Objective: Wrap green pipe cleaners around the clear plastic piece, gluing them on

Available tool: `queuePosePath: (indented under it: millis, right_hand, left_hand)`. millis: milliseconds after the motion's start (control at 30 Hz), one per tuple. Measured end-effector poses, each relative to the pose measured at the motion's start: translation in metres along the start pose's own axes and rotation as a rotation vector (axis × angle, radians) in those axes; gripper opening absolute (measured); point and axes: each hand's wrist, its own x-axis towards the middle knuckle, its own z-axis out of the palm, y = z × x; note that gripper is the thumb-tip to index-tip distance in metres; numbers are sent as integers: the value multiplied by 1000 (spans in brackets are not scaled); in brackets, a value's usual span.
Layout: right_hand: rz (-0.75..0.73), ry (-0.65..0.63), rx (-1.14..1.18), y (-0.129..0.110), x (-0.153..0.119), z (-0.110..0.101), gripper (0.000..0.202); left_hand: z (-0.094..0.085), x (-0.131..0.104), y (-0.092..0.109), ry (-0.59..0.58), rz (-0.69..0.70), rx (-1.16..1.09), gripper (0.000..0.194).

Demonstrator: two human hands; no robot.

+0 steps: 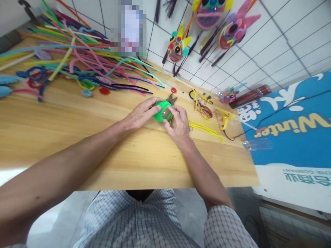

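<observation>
A bright green coiled round piece (158, 115) with a clear, glossy part (165, 113) at its right sits between my two hands above the wooden table. My left hand (144, 112) grips its left and upper edge with thumb and fingers. On the other side, my right hand (179, 124) curls its thumb and fingertips against the clear part. Just behind the piece lie pliers (171, 99), jaws pointing away and handles mostly hidden by my hands. Yellow fuzzy stems (207, 129) lie to the right of my right hand.
Many coloured pipe cleaners (95, 62) are heaped at the back left. Red discs (104, 90) lie near them. To the right are a yellow glue gun (225, 119) with its cord, and a clear bottle (257, 144). Colourful mask ornaments (178, 48) hang on the tiled wall.
</observation>
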Motion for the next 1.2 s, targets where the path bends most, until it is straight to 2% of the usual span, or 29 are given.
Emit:
queuePosePath:
  millis: [167,300,500,800,1033,1200]
  right_hand:
    - [-11,17,11,0,0,1,54]
    - [-48,55,29,0,0,1,52]
    - [-39,35,-37,0,0,1,53]
    - [6,-5,10,1,0,0,56]
    - [-41,-4,9,2,1,-3,56]
    - [-34,-29,13,2,1,-2,57]
  left_hand:
    - [-3,0,1,-37,10,26,60]
    - [-3,0,1,-37,31,37,57]
    - [-1,0,0,-22,13,2,55]
    - [1,2,-3,-10,19,5,55]
    - [-2,1,-2,-4,48,95,53]
    - [-3,0,1,-21,15,41,51]
